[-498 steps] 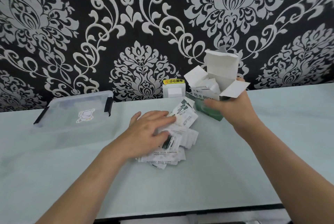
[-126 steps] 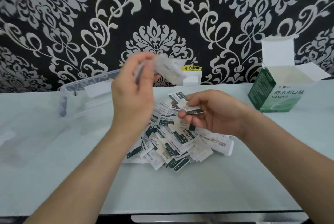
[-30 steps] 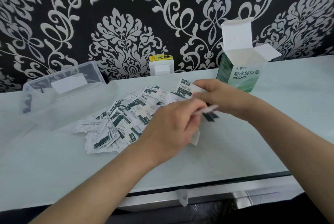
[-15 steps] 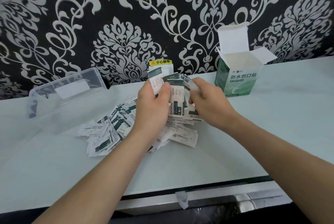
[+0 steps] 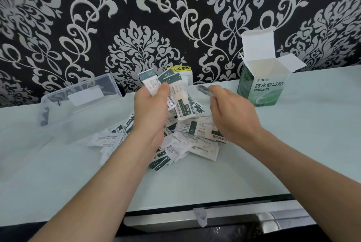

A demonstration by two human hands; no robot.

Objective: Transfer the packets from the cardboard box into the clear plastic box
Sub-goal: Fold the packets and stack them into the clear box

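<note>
Several white and dark-green packets (image 5: 195,136) lie in a loose heap on the pale table, in the middle. My left hand (image 5: 151,109) is raised over the heap and grips a fanned bunch of packets (image 5: 168,87). My right hand (image 5: 228,112) hovers to the right of it and pinches one blurred packet (image 5: 204,89) at its fingertips. The green and white cardboard box (image 5: 261,87) stands upright at the back right, flaps open. The clear plastic box (image 5: 82,105) sits at the back left, open at the top.
A white wall socket with a yellow warning label (image 5: 180,74) sits behind the heap against the patterned wall. The table's front edge (image 5: 195,205) runs below my forearms, with a metal frame under it.
My hands have drawn apart. The left hand keeps the bunch of packets raised; the right hand has pulled away to the right with one packet.
</note>
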